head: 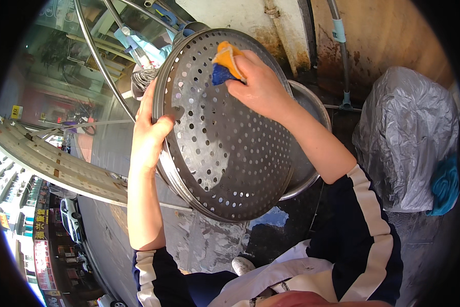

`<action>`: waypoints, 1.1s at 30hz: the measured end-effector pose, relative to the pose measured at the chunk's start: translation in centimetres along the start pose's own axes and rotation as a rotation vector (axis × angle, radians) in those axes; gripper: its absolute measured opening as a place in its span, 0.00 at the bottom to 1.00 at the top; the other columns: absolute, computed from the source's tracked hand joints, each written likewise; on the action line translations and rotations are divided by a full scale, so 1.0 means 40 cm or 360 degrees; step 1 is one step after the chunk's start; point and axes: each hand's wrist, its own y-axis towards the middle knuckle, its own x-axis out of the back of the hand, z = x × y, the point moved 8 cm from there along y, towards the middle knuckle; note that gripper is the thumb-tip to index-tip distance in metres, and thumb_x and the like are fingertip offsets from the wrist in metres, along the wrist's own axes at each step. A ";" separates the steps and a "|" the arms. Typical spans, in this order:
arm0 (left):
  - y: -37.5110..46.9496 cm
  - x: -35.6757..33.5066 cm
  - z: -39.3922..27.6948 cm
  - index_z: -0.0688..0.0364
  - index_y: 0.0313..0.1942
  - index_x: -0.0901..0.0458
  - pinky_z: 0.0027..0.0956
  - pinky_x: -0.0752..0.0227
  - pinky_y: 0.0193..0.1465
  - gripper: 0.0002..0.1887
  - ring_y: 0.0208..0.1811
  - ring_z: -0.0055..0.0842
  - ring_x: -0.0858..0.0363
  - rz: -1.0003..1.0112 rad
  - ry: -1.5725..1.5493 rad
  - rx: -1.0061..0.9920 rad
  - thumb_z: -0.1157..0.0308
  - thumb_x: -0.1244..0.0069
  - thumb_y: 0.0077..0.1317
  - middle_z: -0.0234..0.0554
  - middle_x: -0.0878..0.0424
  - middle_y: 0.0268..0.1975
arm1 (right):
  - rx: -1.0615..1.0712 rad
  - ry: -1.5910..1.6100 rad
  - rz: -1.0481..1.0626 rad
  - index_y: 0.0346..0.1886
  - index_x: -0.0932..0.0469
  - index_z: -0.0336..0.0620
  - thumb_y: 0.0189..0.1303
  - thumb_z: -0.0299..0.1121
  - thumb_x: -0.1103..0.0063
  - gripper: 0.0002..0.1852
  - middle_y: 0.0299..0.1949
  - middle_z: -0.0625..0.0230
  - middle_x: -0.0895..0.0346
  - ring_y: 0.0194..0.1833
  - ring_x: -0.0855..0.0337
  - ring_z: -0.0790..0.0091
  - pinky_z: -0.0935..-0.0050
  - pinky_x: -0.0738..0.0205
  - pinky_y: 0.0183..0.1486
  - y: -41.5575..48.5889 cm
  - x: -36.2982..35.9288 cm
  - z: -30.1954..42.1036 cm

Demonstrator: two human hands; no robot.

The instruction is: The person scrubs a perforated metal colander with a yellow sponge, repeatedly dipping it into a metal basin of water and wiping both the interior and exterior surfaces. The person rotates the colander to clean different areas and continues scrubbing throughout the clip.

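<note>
A large round perforated metal steamer tray (237, 134) stands tilted before me, its holed face turned up towards me. My left hand (151, 119) grips its rim at the left, the thumb lying over the edge. In my right hand (253, 82) is a folded yellow and blue cloth or scouring pad (226, 63), pressed against the upper part of the holed face. Sunlight falls on the tray's left part. Behind and to the right of the tray shows a wide metal basin (310, 142), partly hidden by it.
At the right stands a bulky object under a grey plastic cover (410, 138), with a teal cloth (445, 186) beside it. Metal pipes (99, 63) rise at the upper left, near a wire scourer (143, 78). The paving (199, 238) is partly wet; a street with parked cars lies at the lower left.
</note>
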 end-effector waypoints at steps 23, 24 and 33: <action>-0.004 0.053 0.048 0.64 0.70 0.36 0.35 0.55 0.76 0.47 0.76 0.36 0.45 -0.0116 0.0214 0.0027 0.73 0.52 0.41 0.48 0.38 0.72 | -0.1052 -0.1047 0.0271 0.58 0.27 0.51 0.61 0.36 0.45 0.21 0.56 0.57 0.25 0.57 0.22 0.53 0.49 0.27 0.57 0.177 -0.074 -0.606; -0.003 0.057 0.050 0.64 0.70 0.35 0.35 0.55 0.76 0.46 0.75 0.35 0.44 -0.0117 0.0211 0.0013 0.72 0.52 0.42 0.48 0.38 0.72 | -0.1262 -0.1132 0.0513 0.61 0.29 0.48 0.63 0.35 0.47 0.22 0.59 0.54 0.27 0.59 0.23 0.50 0.51 0.25 0.57 0.103 -0.051 -0.666; -0.029 0.072 0.107 0.62 0.72 0.39 0.27 0.39 0.64 0.43 0.59 0.24 0.29 -0.0232 -0.0145 0.0173 0.68 0.51 0.51 0.38 0.27 0.63 | -0.1134 -0.1487 0.0614 0.61 0.30 0.47 0.59 0.29 0.44 0.24 0.62 0.51 0.35 0.61 0.33 0.47 0.52 0.32 0.60 -0.526 0.064 -0.671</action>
